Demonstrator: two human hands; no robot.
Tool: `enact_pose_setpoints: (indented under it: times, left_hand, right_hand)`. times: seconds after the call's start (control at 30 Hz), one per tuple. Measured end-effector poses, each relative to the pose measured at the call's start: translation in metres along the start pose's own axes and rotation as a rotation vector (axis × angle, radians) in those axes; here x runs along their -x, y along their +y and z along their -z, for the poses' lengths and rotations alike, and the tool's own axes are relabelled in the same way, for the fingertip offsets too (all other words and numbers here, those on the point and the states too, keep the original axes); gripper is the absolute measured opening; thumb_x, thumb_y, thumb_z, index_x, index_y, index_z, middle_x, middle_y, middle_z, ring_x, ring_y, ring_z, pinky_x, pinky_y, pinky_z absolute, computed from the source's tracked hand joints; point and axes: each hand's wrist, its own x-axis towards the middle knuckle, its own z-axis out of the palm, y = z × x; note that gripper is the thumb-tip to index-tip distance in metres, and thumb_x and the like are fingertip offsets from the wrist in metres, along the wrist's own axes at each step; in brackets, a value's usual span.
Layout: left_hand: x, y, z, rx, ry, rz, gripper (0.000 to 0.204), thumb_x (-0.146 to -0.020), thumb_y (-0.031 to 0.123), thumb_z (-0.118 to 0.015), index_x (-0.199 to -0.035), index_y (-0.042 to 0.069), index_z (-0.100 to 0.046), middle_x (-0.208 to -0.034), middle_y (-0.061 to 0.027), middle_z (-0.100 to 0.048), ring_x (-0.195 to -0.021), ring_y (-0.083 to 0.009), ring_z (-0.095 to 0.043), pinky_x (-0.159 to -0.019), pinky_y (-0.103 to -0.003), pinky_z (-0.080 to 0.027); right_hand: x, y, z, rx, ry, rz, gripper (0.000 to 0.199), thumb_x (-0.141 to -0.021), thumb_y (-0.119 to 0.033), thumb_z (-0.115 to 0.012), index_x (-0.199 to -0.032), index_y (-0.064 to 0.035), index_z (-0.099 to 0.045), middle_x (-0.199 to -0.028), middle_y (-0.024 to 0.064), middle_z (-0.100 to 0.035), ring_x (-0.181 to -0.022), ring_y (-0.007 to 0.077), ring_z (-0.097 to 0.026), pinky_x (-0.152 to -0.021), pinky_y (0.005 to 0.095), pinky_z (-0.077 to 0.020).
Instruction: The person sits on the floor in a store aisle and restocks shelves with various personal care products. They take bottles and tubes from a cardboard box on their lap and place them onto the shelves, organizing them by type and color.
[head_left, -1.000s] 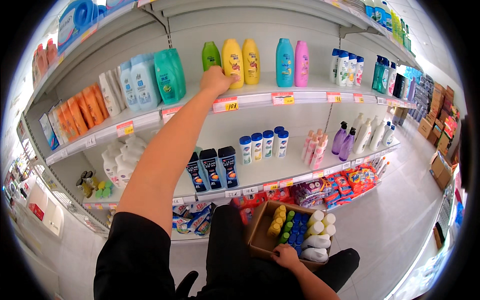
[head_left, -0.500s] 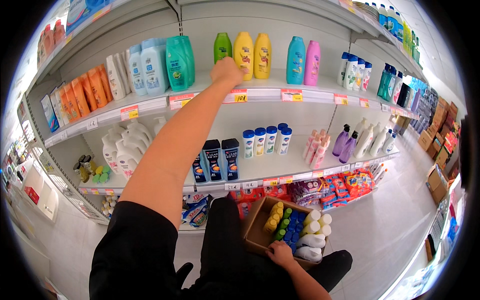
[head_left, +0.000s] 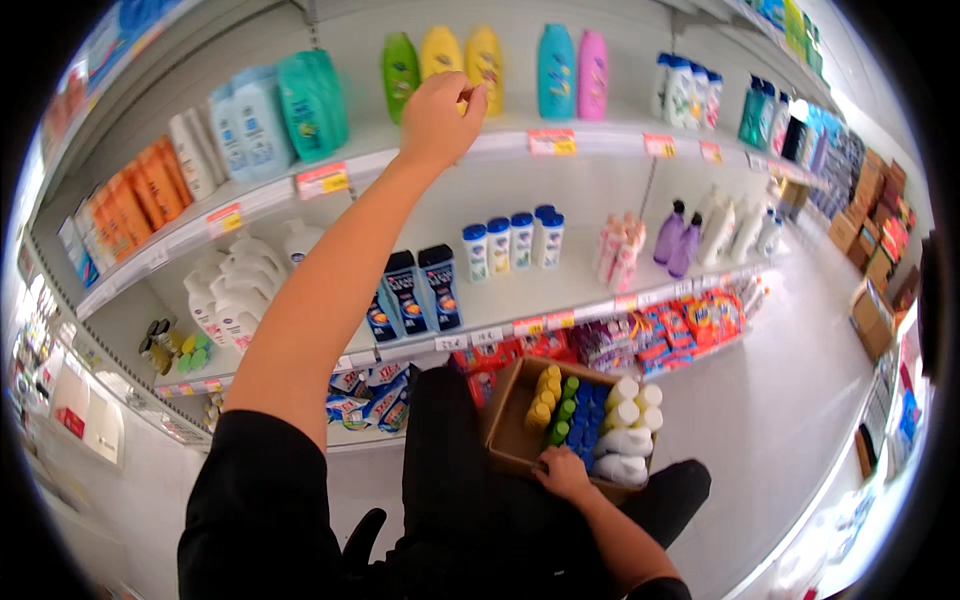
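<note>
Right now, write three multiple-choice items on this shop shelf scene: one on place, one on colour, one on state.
1. Where is the left hand?
A. at the tall yellow plastic bottles on the upper shelf
B. inside the box
C. on the floor

2. What colour is the bottle right of the turquoise bottle?
A. orange
B. pink
C. white

3. The brown cardboard box by the right hand is
A. sealed
B. empty
C. open, holding bottles

Answers: A, the raised hand meets them; B, a pink bottle stands there; C, caps show inside.

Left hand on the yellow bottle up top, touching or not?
Touching. The head view shows the left hand with fingers curled against a yellow bottle on the top shelf, no gap.
</note>
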Motion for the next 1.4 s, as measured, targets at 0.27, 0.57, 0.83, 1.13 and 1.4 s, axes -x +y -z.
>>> enact_pose_setpoints:
  times: [0.27, 0.57, 0.83, 1.13, 1.4]
  left_hand:
    - [0.273, 0.08, -0.046, 0.336, -0.87, 0.089, 0.021, -0.088, 0.016, -0.066, -0.105, 0.005, -0.064, -0.103, -0.0159, -0.064, -0.097, -0.0364, -0.064, -0.084, -0.044, -0.052]
    - [0.472, 0.106, -0.068, 0.312, -1.214, 0.291, 0.053, -0.081, 0.016, -0.078, -0.129, 0.006, -0.056, -0.125, -0.0145, -0.053, -0.122, -0.036, -0.052, -0.098, -0.045, -0.048]
    - [0.484, 0.1, -0.076, 0.275, -1.158, 0.382, 0.039, -0.085, 0.02, -0.075, -0.115, 0.005, -0.055, -0.112, -0.0187, -0.063, -0.109, -0.0406, -0.059, -0.09, -0.049, -0.048]
    - [0.367, 0.082, -0.031, 0.254, -1.096, 0.523, 0.031, -0.09, 0.023, -0.071, -0.109, 0.004, -0.057, -0.099, -0.0183, -0.068, -0.095, -0.0371, -0.067, -0.081, -0.044, -0.052]
    - [0.16, 0.105, 0.03, 0.301, -0.541, 0.414, 0.026, -0.094, 0.018, -0.067, -0.115, 0.004, -0.061, -0.095, -0.0124, -0.068, -0.081, -0.0235, -0.064, -0.077, -0.037, -0.052]
  right_hand:
    - [-0.001, -0.001, -0.003, -0.07, 0.019, -0.001, 0.017, -0.081, -0.023, -0.073, -0.084, -0.0077, -0.068, -0.092, 0.0106, -0.063, -0.093, 0.0328, -0.062, -0.079, 0.0446, -0.0533]
    - [0.0, 0.003, -0.002, -0.081, -0.007, -0.055, 0.015, -0.08, -0.021, -0.073, -0.084, -0.0079, -0.068, -0.092, 0.0084, -0.062, -0.093, 0.0308, -0.061, -0.079, 0.0431, -0.0534]
    - [-0.002, 0.002, -0.001, -0.088, 0.007, -0.035, 0.019, -0.08, -0.025, -0.076, -0.086, -0.0086, -0.069, -0.091, 0.0084, -0.063, -0.092, 0.0304, -0.062, -0.079, 0.0421, -0.0533]
    - [-0.002, 0.003, 0.002, -0.127, -0.034, -0.048, 0.016, -0.08, -0.023, -0.076, -0.084, -0.0088, -0.07, -0.092, 0.0102, -0.064, -0.094, 0.0331, -0.063, -0.079, 0.0451, -0.0532]
    - [-0.001, 0.006, 0.0, -0.117, -0.008, -0.02, 0.022, -0.082, -0.029, -0.075, -0.086, -0.0077, -0.071, -0.092, 0.0118, -0.067, -0.093, 0.0344, -0.065, -0.08, 0.0452, -0.0541]
